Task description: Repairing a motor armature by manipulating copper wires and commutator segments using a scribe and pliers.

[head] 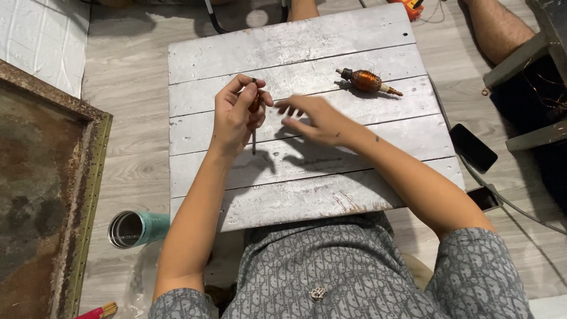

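Rusted metal-framed panel (71,195): on the floor, well left of the table. Teal tumbler (137,228): lying on its side on the floor, open mouth facing left, just off the table's near left corner. Table (307,189): a low top of silver-painted planks, scuffed, paint worn at the near edge. Left hand (233,118): raised over the left-centre of the table, fingers and thumb closed around a small motor armature (254,105), copper-coloured at the grip; its thin shaft points down toward the planks, and whether the tip touches them cannot be told. Right hand (313,120): just beside the left, palm down over the table's centre, fingers spread and extended toward the held piece, gripping nothing; slightly blurred. Second armature (367,81): copper-wound, with a dark end and a pale shaft, lying on its side near the far right corner, well apart from both hands. Black phone (473,147): face down on the floor just off the right edge. Another person's bare leg (496,26): beyond the far right corner.
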